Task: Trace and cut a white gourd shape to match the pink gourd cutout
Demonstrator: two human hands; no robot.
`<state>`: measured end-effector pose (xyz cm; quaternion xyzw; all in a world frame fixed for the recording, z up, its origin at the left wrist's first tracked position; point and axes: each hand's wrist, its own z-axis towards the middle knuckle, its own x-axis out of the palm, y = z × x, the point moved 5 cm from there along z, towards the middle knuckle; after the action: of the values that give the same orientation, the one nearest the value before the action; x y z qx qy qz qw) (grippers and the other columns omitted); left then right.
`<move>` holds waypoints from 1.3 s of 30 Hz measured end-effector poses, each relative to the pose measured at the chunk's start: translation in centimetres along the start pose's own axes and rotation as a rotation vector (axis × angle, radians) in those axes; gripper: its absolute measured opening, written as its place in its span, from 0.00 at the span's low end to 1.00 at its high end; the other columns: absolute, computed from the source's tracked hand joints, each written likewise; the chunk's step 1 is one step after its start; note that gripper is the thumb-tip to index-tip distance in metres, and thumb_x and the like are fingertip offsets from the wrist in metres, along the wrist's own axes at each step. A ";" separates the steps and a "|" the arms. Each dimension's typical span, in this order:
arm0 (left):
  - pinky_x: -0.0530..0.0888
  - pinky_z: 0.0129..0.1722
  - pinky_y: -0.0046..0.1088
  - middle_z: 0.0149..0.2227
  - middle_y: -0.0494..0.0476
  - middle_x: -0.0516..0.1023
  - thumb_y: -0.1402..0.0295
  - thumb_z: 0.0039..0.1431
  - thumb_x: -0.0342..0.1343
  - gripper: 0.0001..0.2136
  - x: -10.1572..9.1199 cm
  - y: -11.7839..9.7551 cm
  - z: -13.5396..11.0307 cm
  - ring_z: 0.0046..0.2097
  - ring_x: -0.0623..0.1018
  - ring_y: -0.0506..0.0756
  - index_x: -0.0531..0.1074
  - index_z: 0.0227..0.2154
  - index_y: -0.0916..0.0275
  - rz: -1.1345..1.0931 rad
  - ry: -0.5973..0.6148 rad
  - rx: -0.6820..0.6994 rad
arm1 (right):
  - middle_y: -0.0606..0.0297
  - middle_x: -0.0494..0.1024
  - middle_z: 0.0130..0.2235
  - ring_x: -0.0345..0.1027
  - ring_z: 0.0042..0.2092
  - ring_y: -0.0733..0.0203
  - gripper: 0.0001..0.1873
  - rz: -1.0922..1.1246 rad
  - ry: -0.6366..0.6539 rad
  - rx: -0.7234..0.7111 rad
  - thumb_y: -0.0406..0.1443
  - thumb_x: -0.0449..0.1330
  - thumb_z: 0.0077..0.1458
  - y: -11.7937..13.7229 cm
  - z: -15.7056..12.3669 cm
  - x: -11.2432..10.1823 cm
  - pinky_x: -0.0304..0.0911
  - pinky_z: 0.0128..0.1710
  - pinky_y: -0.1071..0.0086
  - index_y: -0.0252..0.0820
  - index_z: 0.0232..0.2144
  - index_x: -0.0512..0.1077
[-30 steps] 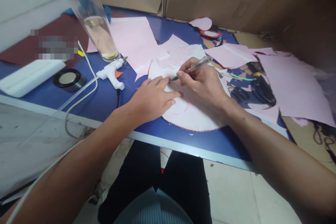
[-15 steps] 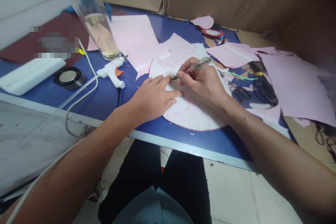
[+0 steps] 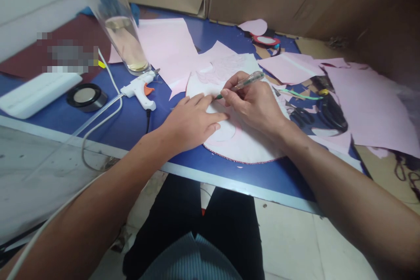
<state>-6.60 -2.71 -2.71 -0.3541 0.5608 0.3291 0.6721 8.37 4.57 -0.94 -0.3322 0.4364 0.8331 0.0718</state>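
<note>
Left hand (image 3: 193, 123), fingers spread, lies on the white board (image 3: 252, 148), apparently steadying it; right hand (image 3: 260, 105) grips a pen (image 3: 251, 79) low, presumably for control.

Light is soft, detail slightly hazy (the cardboard box (image 3: 278, 4) darkest rightward).

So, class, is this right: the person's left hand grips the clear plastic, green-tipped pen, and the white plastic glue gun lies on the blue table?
The hand is wrong: the head view shows the right hand gripping the pen, while the white glue gun does lie on the blue table.
</note>
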 end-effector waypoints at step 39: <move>0.67 0.61 0.54 0.68 0.66 0.67 0.64 0.75 0.48 0.21 0.0 0.0 -0.1 0.65 0.70 0.69 0.75 0.64 0.46 -0.001 0.002 0.009 | 0.61 0.78 0.35 0.72 0.33 0.55 0.09 0.001 0.025 0.047 0.41 0.61 0.67 -0.3 -0.6 -0.4 0.65 0.31 0.60 0.46 0.38 0.79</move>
<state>-6.63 -2.79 -2.68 -0.3516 0.5630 0.3258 0.6732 9.06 4.36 -1.09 -0.3406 0.4571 0.8183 0.0736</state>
